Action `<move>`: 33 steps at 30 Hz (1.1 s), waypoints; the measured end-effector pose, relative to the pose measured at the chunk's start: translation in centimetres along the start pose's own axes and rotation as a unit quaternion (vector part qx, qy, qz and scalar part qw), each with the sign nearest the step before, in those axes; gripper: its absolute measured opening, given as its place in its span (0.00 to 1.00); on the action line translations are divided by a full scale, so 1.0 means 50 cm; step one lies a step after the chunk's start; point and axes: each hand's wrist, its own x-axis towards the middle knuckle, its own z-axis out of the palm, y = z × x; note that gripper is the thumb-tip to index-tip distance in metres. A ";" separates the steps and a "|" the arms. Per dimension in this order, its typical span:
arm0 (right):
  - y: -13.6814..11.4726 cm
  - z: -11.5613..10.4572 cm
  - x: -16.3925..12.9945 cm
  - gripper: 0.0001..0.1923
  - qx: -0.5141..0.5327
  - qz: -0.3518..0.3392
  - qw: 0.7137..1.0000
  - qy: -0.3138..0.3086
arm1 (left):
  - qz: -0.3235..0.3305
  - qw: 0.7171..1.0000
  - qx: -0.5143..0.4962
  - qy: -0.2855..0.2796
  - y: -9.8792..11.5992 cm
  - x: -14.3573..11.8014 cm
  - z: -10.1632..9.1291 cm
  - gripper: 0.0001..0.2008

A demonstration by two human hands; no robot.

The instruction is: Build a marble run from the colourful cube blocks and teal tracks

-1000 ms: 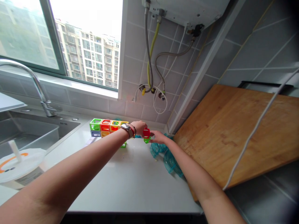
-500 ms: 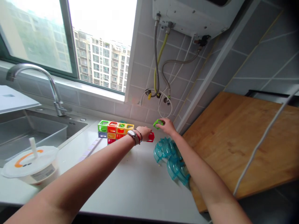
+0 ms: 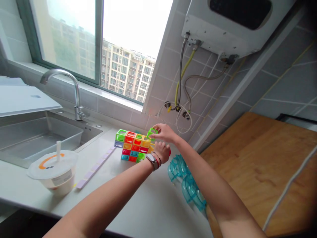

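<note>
A stack of colourful hollow cube blocks (image 3: 132,145) stands on the counter, in green, red, yellow, blue and other colours. My right hand (image 3: 165,133) pinches a green hollow cube block (image 3: 153,131) at the stack's upper right end; whether it touches the stack I cannot tell. Just below, my left hand (image 3: 162,151), with a watch at the wrist, curls its fingers round a red block (image 3: 169,152) at the right end. Most of that block and the stack's right end are hidden behind the hand.
Clear blue plastic pieces (image 3: 190,185) lie right of my hands, beside a leaning wooden board (image 3: 260,165). At left are a lidded cup with a straw (image 3: 55,175), a pale purple strip (image 3: 95,168) and a sink (image 3: 94,136) with a faucet (image 3: 78,96).
My right hand has brought the green block left, from beyond the red block to the stack's upper right end. My left hand stays at the red block. The view has swung left.
</note>
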 end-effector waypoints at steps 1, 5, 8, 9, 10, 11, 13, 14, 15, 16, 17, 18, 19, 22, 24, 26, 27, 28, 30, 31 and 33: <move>-0.002 0.000 -0.003 0.24 -0.017 0.005 1.000 -0.001 | 0.002 1.000 -0.002 0.011 0.001 -0.001 0.005 0.20; -0.002 -0.004 -0.012 0.24 -0.066 0.048 0.996 -0.033 | 0.000 0.999 -0.008 0.046 0.010 -0.003 0.024 0.20; 0.004 -0.006 -0.011 0.25 -0.082 0.057 0.994 -0.049 | -0.001 0.998 -0.011 0.063 0.019 -0.004 0.039 0.19; 0.006 -0.007 -0.010 0.25 -0.087 0.055 0.993 -0.052 | 0.000 0.998 -0.011 0.066 0.021 -0.005 0.042 0.19; 0.009 -0.008 -0.008 0.25 -0.089 0.053 0.993 -0.057 | 0.001 0.998 -0.012 0.069 0.022 -0.005 0.045 0.19; 0.012 -0.009 -0.006 0.25 -0.090 0.053 0.993 -0.062 | 0.003 0.997 -0.012 0.071 0.023 -0.006 0.047 0.18; 0.018 -0.010 -0.004 0.24 -0.085 0.055 0.992 -0.071 | 0.008 0.997 -0.012 0.073 0.023 -0.008 0.048 0.18; 0.022 -0.010 -0.004 0.24 -0.080 0.056 0.993 -0.073 | 0.010 0.997 -0.013 0.073 0.023 -0.009 0.047 0.18; 0.026 -0.010 -0.004 0.24 -0.074 0.056 0.993 -0.074 | 0.011 0.997 -0.013 0.074 0.022 -0.009 0.046 0.18; 0.031 -0.010 -0.005 0.24 -0.069 0.055 0.993 -0.074 | 0.013 0.997 -0.014 0.074 0.021 -0.010 0.045 0.18; 0.037 -0.010 -0.007 0.25 -0.064 0.053 0.994 -0.074 | 0.013 0.997 -0.014 0.073 0.021 -0.010 0.043 0.18; 0.043 -0.009 -0.009 0.25 -0.061 0.051 0.994 -0.074 | 0.014 0.997 -0.014 0.071 0.020 -0.011 0.040 0.18; 0.050 -0.009 -0.012 0.25 -0.058 0.051 0.994 -0.074 | 0.014 0.997 -0.014 0.069 0.019 -0.011 0.038 0.18; 0.069 -0.008 -0.019 0.27 -0.056 0.073 0.994 -0.065 | 0.015 0.998 -0.014 0.060 0.018 -0.013 0.032 0.16; 0.077 -0.008 -0.020 0.27 -0.052 0.084 0.993 -0.065 | 0.013 0.998 -0.016 0.056 0.019 -0.015 0.030 0.15; 0.082 -0.006 -0.018 0.26 -0.048 0.074 0.993 -0.078 | 0.012 0.998 -0.019 0.055 0.019 -0.016 0.030 0.15; 0.082 -0.003 -0.015 0.26 -0.049 0.064 0.993 -0.085 | 0.012 0.998 -0.020 0.055 0.020 -0.017 0.030 0.15; 0.081 -0.001 -0.011 0.26 -0.054 0.056 0.993 -0.090 | 0.011 0.998 -0.022 0.057 0.021 -0.017 0.031 0.15; 0.076 0.007 -0.004 0.27 -0.064 0.049 0.991 -0.103 | 0.007 0.998 -0.025 0.061 0.025 -0.017 0.034 0.16; 0.072 0.011 -0.001 0.28 -0.066 0.050 0.990 -0.115 | 0.005 0.998 -0.026 0.063 0.028 -0.017 0.036 0.17; 0.064 0.019 0.002 0.30 -0.062 0.053 0.987 -0.142 | 0.003 0.997 -0.028 0.070 0.033 -0.015 0.040 0.19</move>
